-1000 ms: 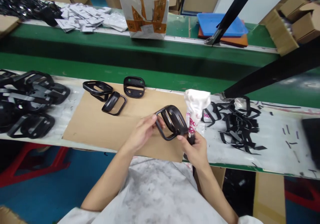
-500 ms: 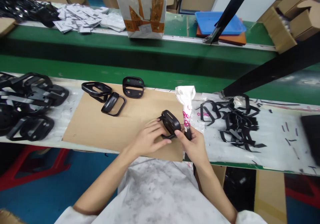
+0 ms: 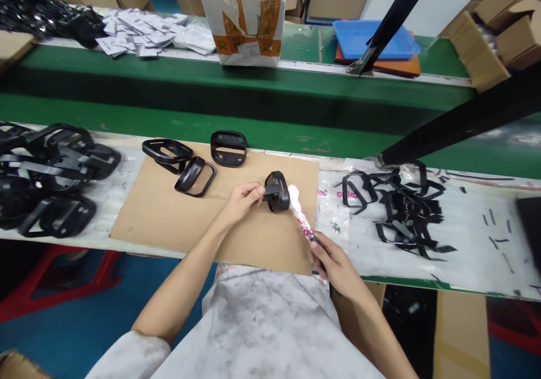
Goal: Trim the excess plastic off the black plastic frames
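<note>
While your left hand [image 3: 243,201] is pinching the near bar of a black plastic frame [image 3: 276,193] from its left side, your right hand [image 3: 336,263] is closing around the dark lower end of a tube [image 3: 301,212] wrapped in white, pink-printed film. You are holding the frame just beyond your left fingertips, and the tube's white upper end is touching its right side. You have the frame over a cardboard sheet [image 3: 211,238], where three other black frames [image 3: 228,149] are lying to its left. Tangled black plastic strips [image 3: 401,215] are lying off to the right, beyond your right hand.
</note>
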Demonstrator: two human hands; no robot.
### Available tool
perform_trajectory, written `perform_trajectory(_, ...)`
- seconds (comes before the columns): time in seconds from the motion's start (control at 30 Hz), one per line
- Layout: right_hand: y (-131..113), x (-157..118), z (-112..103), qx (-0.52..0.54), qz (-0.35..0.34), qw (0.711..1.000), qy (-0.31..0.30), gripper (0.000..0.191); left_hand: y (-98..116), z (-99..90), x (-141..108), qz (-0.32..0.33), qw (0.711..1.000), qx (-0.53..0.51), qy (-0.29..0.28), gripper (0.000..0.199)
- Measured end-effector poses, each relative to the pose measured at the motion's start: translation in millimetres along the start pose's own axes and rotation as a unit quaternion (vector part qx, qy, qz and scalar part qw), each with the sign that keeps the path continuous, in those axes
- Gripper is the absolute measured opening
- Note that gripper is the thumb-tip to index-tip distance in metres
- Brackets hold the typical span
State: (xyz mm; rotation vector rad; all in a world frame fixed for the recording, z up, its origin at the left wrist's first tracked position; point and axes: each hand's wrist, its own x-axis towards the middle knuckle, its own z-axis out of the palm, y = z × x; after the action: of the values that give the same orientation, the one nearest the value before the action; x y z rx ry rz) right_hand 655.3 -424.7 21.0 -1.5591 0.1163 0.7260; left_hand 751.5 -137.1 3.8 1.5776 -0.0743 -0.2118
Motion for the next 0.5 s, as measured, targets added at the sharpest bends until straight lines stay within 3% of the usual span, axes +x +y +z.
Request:
perform_trajectory(0.1,2,0,4,-0.048,0.006,0.998,-0.034,0.048,-7,4.9,2,-0.004,0.998,-0.061,0.013,0.057)
perform_trajectory(0.27,4,8,10,-0.127,-0.032,0.991,0.023,0.053,-14,6.7,7,-0.027,0.979,-0.19,0.069,0.056)
perform_trajectory(0.5,0,14,15,-0.16,-0.016,0.987,0.018,0.056,-12,14.5,10,-0.049,0.951,-0.266,0.153,0.048)
